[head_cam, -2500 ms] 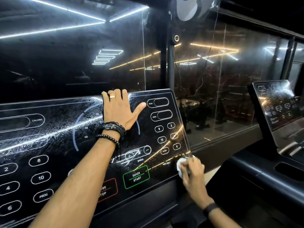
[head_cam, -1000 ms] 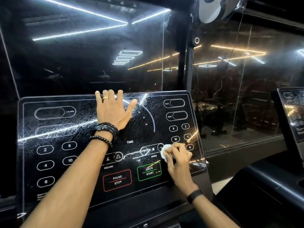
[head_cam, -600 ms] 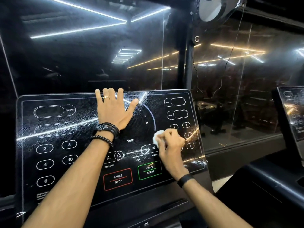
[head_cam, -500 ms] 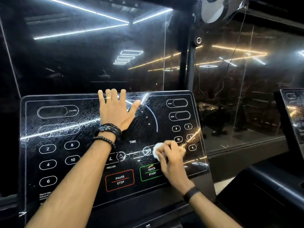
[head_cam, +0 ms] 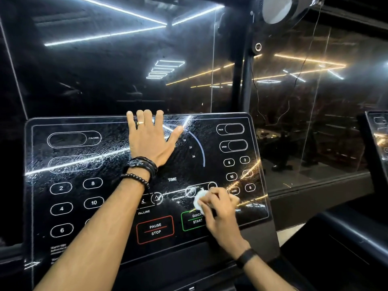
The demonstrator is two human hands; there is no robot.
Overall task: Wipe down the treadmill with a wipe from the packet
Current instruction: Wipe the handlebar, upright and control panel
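Observation:
The treadmill's glossy black console panel (head_cam: 88,156) fills the lower middle of the head view, printed with white button outlines and streaked wet. My left hand (head_cam: 150,139) lies flat near the panel's top edge, fingers straight and spread. My right hand (head_cam: 218,213) grips a small bunched white wipe (head_cam: 198,201) and presses it on the panel just above the green QUICK START button (head_cam: 192,220), below the speed controls. The wipe packet is not in view.
A red PAUSE STOP button (head_cam: 155,228) sits left of the green one. Dark reflective glass (head_cam: 304,114) rises behind the console. A second treadmill console (head_cam: 378,135) stands at the far right, with its black side rail (head_cam: 346,234) below.
My right hand has rubbed the wipe from the panel's lower right corner leftward to the speed controls, up a little, then back down above QUICK START. My left hand has stayed flat in place.

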